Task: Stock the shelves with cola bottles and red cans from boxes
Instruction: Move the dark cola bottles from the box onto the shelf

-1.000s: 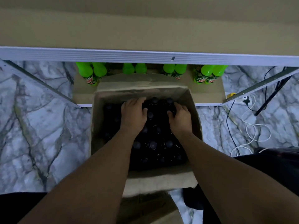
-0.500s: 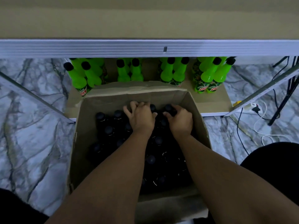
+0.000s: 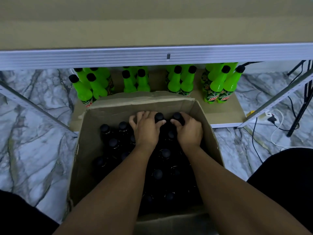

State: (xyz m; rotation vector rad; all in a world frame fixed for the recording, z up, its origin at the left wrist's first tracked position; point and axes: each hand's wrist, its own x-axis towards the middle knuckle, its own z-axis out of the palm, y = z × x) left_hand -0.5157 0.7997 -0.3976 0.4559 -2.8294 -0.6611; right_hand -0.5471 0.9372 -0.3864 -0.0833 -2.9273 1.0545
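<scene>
We have the cola bottles (image 3: pixel 118 145) standing upright and tightly packed in the open cardboard box (image 3: pixel 210 131) on the floor, so only their dark caps offer a hold. That, we judge, is why both hands reach to the far row: our left hand (image 3: pixel 145 129) curls its fingers (image 3: pixel 135 119) round bottle necks, and our right hand (image 3: pixel 189 131) wraps a cap beside it. The box sits just before the low shelf (image 3: pixel 225 116), close for short carries. Green bottles (image 3: pixel 215 87) already fill the shelf's far side; the upper shelf (image 3: pixel 152 31) lies bare.
</scene>
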